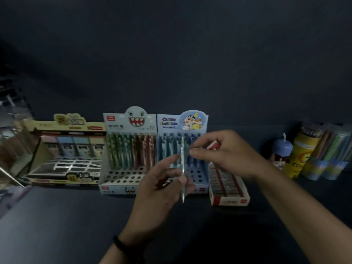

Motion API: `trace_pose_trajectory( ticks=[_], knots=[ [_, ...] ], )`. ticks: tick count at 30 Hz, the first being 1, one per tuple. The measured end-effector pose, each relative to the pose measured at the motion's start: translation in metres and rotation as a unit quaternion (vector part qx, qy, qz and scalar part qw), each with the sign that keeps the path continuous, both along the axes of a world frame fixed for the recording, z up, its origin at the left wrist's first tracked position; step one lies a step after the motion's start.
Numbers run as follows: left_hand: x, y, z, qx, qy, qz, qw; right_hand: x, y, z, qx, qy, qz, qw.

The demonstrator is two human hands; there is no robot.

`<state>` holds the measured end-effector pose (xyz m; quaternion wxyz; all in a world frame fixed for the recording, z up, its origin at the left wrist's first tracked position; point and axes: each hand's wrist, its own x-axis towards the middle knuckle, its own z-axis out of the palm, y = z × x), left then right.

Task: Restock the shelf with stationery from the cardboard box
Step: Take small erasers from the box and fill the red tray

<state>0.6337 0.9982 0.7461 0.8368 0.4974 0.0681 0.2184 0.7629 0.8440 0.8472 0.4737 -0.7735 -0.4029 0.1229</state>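
A pale pen stands nearly upright in front of the cartoon pen display box. My left hand grips the pen's lower part, and more pens seem to lie in that palm. My right hand pinches the pen's upper end with thumb and forefinger. Both hands hover over the dark shelf, just in front of the display. The display's back rows hold pens; several front holes are bare. The cardboard box is out of view.
Left of the cartoon box stands a monster-face pen display, then a yellow box of erasers or tapes. A red-and-white box sits to the right. Coloured pencil tubes and a small blue bottle stand at far right.
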Motion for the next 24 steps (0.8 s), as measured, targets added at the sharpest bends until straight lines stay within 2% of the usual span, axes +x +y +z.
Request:
trace_pose_trajectory(
  ticks=[5, 7, 8, 10, 12, 14, 16, 18, 24],
  knots=[
    [-0.022, 0.030, 0.005, 0.044, 0.000, 0.042, 0.998, -0.015, 0.050, -0.005, 0.014, 0.026, 0.029, 0.999],
    [-0.030, 0.043, 0.005, 0.100, -0.004, 0.073, 0.992, -0.019, 0.066, -0.006, 0.018, 0.034, 0.021, 0.999],
    [-0.035, 0.052, 0.004, 0.158, 0.001, 0.106, 0.982, -0.021, 0.075, -0.006, 0.023, 0.032, 0.015, 0.999],
    [-0.045, 0.071, -0.004, 0.327, 0.026, 0.192, 0.925, -0.026, 0.093, -0.003, 0.050, -0.006, -0.017, 0.999],
    [-0.055, 0.092, -0.014, 0.499, 0.083, 0.253, 0.825, -0.027, 0.113, -0.002, 0.082, -0.075, -0.068, 0.991],
    [-0.064, 0.112, -0.026, 0.610, 0.155, 0.257, 0.733, -0.031, 0.134, -0.003, 0.092, -0.126, -0.106, 0.982],
    [-0.069, 0.126, -0.037, 0.676, 0.194, 0.252, 0.665, -0.037, 0.154, -0.008, 0.084, -0.170, -0.121, 0.974],
    [-0.073, 0.131, -0.044, 0.708, 0.190, 0.240, 0.636, -0.044, 0.173, -0.015, 0.064, -0.205, -0.121, 0.969],
    [-0.078, 0.132, -0.050, 0.714, 0.169, 0.257, 0.629, -0.055, 0.205, -0.037, 0.023, -0.264, -0.157, 0.951]
  ],
)
